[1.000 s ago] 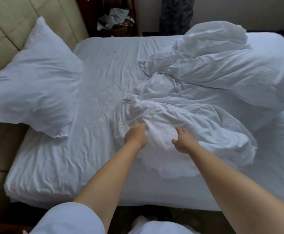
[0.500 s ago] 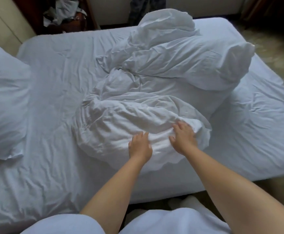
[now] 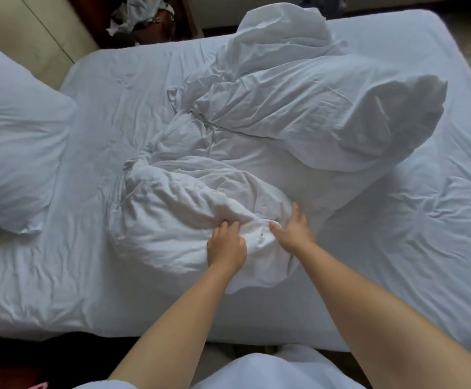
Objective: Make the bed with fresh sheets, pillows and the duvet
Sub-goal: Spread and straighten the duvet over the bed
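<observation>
Fitted sheet [image 3: 94, 276] already on. Duvet [image 3: 256, 141] lies bunched beyond the fingertips. Step, by my reading: finding its edge. Left hand [image 3: 225, 247] pinches a fold; right hand [image 3: 294, 230] rests flat, fingers spread. Next: grip, pull open.

The pillow [image 3: 18, 136] runs off the left edge, its far side unseen. The left hand's [image 3: 225, 245] fingertips sink into a fold of the duvet [image 3: 284, 113] — how they curl under cannot be told. Dark furniture [image 3: 150, 21] past the bed's [image 3: 425, 248] far-left corner holds crumpled items — too blurred and cropped to identify.
</observation>
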The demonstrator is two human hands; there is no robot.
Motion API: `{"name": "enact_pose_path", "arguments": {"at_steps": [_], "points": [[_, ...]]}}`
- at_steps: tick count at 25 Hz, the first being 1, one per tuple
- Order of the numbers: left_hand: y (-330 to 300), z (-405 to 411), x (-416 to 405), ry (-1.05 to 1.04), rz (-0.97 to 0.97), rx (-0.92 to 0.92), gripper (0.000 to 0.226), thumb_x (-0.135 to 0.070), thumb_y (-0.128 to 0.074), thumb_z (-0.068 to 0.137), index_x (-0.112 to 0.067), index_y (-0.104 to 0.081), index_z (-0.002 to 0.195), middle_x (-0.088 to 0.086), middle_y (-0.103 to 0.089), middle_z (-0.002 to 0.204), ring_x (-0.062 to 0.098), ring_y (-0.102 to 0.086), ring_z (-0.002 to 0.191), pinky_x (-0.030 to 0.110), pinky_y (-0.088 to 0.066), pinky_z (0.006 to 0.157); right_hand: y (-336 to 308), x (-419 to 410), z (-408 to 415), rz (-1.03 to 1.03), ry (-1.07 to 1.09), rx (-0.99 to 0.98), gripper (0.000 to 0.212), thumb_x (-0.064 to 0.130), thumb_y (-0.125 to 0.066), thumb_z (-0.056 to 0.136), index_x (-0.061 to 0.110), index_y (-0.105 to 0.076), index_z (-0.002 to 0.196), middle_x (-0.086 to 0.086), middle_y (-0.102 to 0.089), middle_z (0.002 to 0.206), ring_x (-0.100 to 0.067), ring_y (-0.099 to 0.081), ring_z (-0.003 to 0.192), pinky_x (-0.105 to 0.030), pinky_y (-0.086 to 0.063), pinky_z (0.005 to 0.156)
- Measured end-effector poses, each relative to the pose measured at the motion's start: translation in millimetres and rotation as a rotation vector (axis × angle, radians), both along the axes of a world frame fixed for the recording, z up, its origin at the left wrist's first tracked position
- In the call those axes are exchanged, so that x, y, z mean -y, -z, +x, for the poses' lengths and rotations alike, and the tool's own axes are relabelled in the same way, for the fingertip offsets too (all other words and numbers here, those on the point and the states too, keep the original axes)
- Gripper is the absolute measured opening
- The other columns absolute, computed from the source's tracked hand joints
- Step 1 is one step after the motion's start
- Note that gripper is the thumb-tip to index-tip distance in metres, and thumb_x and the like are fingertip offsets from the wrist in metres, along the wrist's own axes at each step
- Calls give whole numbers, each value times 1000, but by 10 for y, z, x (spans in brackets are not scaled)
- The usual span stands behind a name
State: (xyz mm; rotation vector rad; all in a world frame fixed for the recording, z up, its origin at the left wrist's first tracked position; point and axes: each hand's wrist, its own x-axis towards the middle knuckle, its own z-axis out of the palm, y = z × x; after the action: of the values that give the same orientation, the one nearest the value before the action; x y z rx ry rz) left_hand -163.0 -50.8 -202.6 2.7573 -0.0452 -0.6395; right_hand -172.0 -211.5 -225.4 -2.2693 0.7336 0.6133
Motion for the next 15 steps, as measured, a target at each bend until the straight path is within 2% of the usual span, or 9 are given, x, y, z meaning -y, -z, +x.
{"name": "enact_pose_path", "arguments": {"at_steps": [3,5,9,12,15], "points": [[-135,15,80,-46,-128,-32,52,-9,-37,93,-18,-37,144,2,-37,147,22,-36,133,33,-31,108,19,21,135,118,42,30,79,49,-45,94,21,-1,152,-16,-32,150,-37,-36,133,-41,-33,106],[-202,59,38,-45,-175,-53,57,-8,-39,92,-21,-31,147,1,-37,149,20,-38,133,28,-32,106,2,51,259,156,81,-2,70,44,-42,97,18,-8,152,-17,-39,146,-37,-40,131,-39,-35,103],[-273,70,-48,-72,-204,-85,69,-9,-38,93,-31,-9,152,-1,-38,149,23,-45,126,26,-36,96,33,98,340,7,-45,-135,55,42,-49,89,16,-42,137,-13,-52,134,-35,-47,123,-40,-39,98],[-279,7,-124,-84,-256,-67,61,-14,-38,97,-28,-16,152,-1,-32,152,20,-37,135,26,-30,105,-86,-37,342,63,-90,-101,38,23,-50,90,5,-57,122,-16,-58,126,-34,-55,114,-35,-46,93],[-405,59,-285,-250,-397,-6,51,-23,-40,99,-26,-28,149,2,-40,148,21,-41,133,28,-32,107,-428,-351,367,201,-129,32,32,22,-48,92,0,-61,112,-15,-60,111,-29,-58,102,-31,-45,81]]}}
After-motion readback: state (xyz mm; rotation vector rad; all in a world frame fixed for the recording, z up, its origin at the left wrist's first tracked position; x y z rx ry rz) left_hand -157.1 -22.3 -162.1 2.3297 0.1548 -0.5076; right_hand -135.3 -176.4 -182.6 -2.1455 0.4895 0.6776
